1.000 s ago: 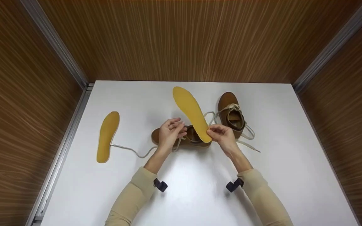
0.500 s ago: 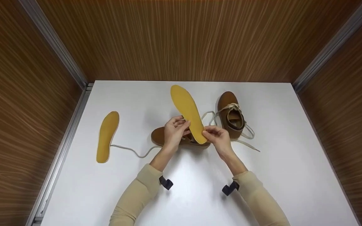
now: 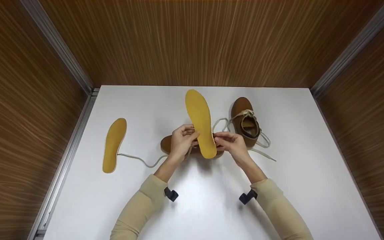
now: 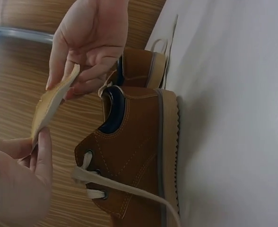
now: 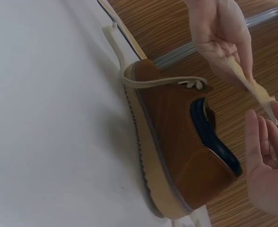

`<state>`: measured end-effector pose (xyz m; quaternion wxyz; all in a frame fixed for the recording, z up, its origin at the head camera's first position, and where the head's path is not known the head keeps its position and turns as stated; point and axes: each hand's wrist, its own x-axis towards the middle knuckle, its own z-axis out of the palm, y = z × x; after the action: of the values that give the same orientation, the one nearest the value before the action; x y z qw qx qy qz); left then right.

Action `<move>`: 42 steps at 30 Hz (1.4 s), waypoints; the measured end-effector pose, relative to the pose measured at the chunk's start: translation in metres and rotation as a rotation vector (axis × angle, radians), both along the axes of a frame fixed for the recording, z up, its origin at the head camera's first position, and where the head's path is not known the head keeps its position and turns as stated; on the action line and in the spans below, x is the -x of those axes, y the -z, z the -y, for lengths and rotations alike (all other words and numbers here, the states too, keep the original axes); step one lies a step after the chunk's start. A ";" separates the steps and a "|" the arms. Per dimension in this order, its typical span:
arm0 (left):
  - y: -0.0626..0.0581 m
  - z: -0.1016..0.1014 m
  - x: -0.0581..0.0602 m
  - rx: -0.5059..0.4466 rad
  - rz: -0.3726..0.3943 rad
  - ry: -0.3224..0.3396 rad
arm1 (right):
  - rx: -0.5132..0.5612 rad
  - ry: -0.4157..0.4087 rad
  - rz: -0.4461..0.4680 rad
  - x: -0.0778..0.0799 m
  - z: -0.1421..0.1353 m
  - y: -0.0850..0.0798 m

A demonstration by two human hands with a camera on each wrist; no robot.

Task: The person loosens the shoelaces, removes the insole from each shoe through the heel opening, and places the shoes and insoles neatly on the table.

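A yellow insole [image 3: 200,123] is held up above a brown lace-up shoe [image 3: 166,144], its rounded toe end pointing away. My left hand [image 3: 181,142] pinches its left edge around the middle. On the opposite edge, nearer the heel, my right hand [image 3: 232,144] holds it with thumb and fingers. Seen edge-on in the left wrist view, the insole [image 4: 49,106] bends slightly between the hands. Below it stands the shoe [image 5: 172,137], upright on its sole, with a dark blue collar and a loose pale lace [image 4: 129,189]. In the head view the insole and hands cover much of this shoe.
A second yellow insole [image 3: 114,145] lies flat at the left of the white table [image 3: 198,206], one lace end reaching it. Another brown shoe [image 3: 242,105] stands at the back right, laces trailing. Wood-grain panels [image 3: 192,43] wall in the back and sides.
The left hand has come to the insole and taken its left edge. The insole has turned more upright, its heel end swinging left and nearer; the right hand has shifted slightly left.
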<state>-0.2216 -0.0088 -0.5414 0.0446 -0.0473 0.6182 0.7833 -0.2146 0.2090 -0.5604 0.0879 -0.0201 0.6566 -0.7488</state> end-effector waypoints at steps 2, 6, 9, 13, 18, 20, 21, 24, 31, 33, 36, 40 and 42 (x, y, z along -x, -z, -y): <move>0.001 0.004 -0.001 0.043 0.000 0.034 | -0.008 -0.016 0.003 0.004 -0.002 -0.006; 0.000 0.010 -0.003 0.088 -0.016 0.097 | -0.008 -0.014 0.015 0.013 -0.001 -0.019; 0.000 0.014 -0.006 0.103 -0.027 0.136 | 0.002 0.006 0.051 0.019 0.002 -0.027; 0.003 0.016 -0.011 0.136 -0.031 0.183 | 0.031 0.038 0.131 0.022 0.009 -0.032; 0.004 0.016 -0.014 0.181 -0.034 0.221 | 0.082 0.056 0.175 0.025 0.013 -0.034; 0.004 0.015 -0.015 0.191 -0.033 0.220 | 0.093 0.063 0.178 0.025 0.013 -0.034; 0.003 0.015 -0.015 0.192 -0.033 0.216 | 0.098 0.065 0.179 0.025 0.014 -0.034; 0.005 0.016 -0.015 0.207 -0.039 0.192 | 0.094 0.071 0.185 0.024 0.015 -0.033; 0.004 0.021 -0.016 0.249 -0.080 0.147 | 0.080 0.092 0.176 0.022 0.021 -0.030; 0.004 0.022 -0.015 0.248 -0.091 0.142 | 0.081 0.102 0.172 0.022 0.022 -0.029; 0.003 0.026 -0.016 0.241 -0.085 0.141 | 0.072 0.099 0.164 0.021 0.024 -0.028; 0.000 0.035 -0.018 0.257 -0.062 0.136 | -0.004 0.096 0.096 0.020 0.023 -0.027; -0.001 0.041 -0.018 0.265 -0.053 0.131 | -0.077 0.093 0.033 0.021 0.021 -0.027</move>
<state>-0.2036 -0.0499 -0.5401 0.0725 0.0084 0.7189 0.6913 -0.2353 0.1881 -0.5334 0.0644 0.0261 0.6837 -0.7264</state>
